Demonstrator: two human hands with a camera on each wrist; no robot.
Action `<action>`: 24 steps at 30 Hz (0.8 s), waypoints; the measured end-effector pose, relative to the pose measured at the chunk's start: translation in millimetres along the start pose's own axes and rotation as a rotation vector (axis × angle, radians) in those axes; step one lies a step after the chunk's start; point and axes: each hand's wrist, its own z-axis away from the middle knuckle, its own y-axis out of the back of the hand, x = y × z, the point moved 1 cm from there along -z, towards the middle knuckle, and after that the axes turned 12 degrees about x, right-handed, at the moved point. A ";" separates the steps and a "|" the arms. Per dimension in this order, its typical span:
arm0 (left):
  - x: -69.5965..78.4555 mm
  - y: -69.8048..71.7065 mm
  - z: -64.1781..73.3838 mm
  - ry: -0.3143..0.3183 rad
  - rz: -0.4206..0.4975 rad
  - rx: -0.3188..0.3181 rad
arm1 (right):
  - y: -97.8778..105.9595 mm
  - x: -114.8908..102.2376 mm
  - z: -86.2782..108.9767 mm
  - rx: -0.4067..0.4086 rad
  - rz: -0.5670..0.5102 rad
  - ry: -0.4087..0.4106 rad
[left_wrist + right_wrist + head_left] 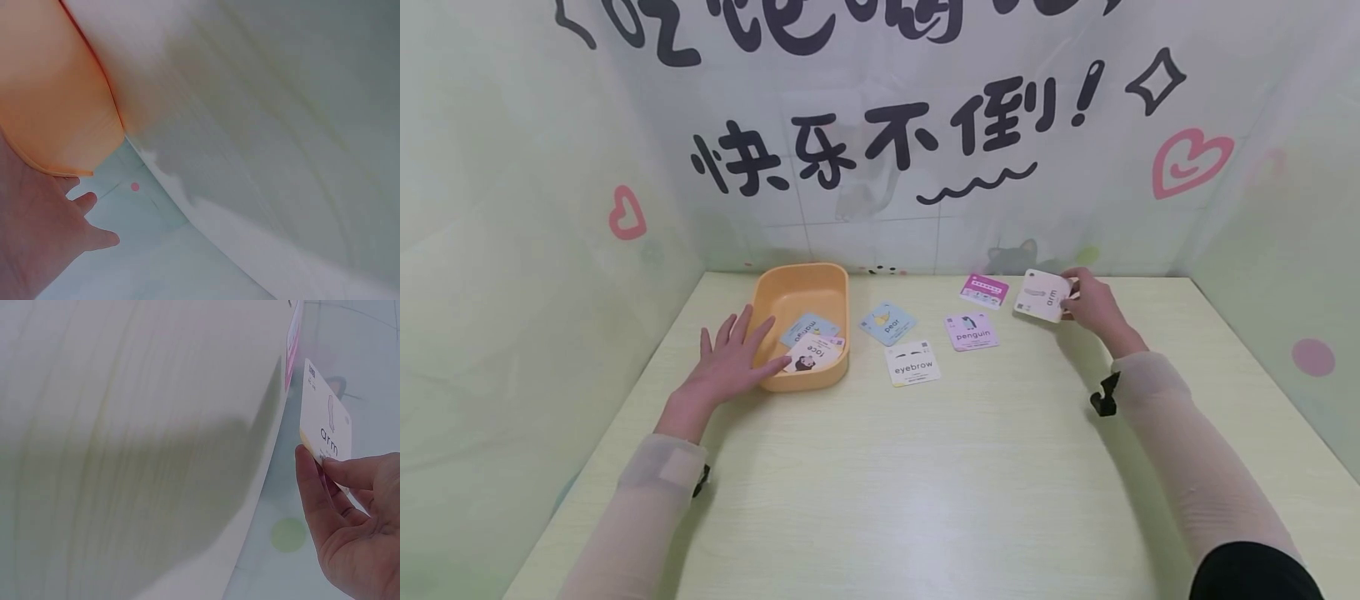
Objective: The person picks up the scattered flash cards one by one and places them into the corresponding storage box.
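My right hand (1093, 307) pinches a white flash card reading "arm" (1042, 295) by its edge, between thumb and fingers. In the right wrist view the card (325, 415) is held up off the table, above its shadow. At the left, my left hand (730, 360) has its fingers spread over the near left rim of an orange tray (801, 279). Inside the tray lie a blue "mango" card (808, 327) and, overlapping it, a white "face" card (815, 353). The left wrist view shows the tray's outer wall (56, 87) beside the palm.
Right of the tray lie a blue "pear" card (887, 323), a white "eyebrow" card (913, 363), a purple "penguin" card (972, 332) and a magenta card (984, 291). A printed curtain (865, 225) hangs behind the pale table (880, 467) and along both sides.
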 end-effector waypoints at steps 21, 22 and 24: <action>-1.1 -0.4 -1.1 -0.001 -0.008 -0.002 | -15.0 -18.1 -1.7 -0.015 -0.049 0.016; -1.0 -0.4 -1.0 -0.001 -0.006 -0.002 | -16.2 -19.1 -1.9 -0.016 -0.051 0.017; -1.0 -0.6 -1.0 -0.001 -0.005 -0.001 | -18.5 -20.9 -2.5 -0.016 -0.059 0.022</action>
